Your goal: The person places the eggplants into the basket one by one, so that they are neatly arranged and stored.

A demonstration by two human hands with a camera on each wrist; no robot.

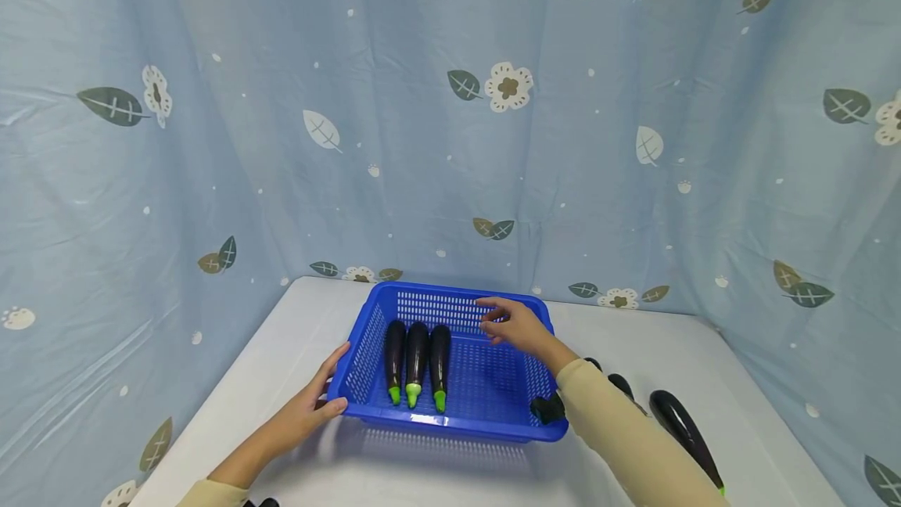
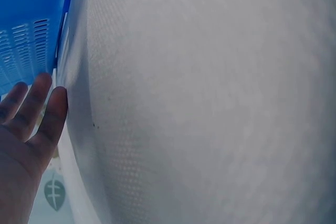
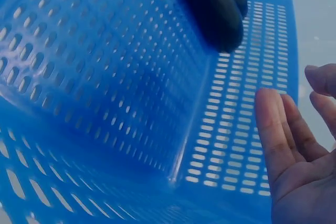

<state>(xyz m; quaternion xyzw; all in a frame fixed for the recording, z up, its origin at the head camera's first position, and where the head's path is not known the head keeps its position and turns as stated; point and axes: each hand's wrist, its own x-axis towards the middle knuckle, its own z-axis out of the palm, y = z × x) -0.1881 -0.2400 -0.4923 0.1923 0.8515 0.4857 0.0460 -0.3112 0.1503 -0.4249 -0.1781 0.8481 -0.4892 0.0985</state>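
A blue plastic basket (image 1: 486, 405) with slotted walls sits on the white table. Three dark purple eggplants (image 1: 418, 358) lie side by side in its left half, green stem ends toward me. My left hand (image 1: 303, 417) touches the basket's left side, fingers (image 2: 44, 114) stretched out along the outer wall in the left wrist view. Over the basket's right back part hovers my right hand (image 1: 517, 327), fingers loosely bent and holding nothing. In the right wrist view that hand (image 3: 302, 156) is near a slotted wall, with rounded eggplant ends (image 3: 220, 19) farther off.
To the right of the basket lies a long eggplant (image 1: 683, 433) on the table (image 1: 760, 444). More dark rounded ends (image 1: 621, 384) show partly behind the right sleeve (image 1: 626, 436). A patterned blue curtain (image 1: 422, 178) hangs around the table's back and sides.
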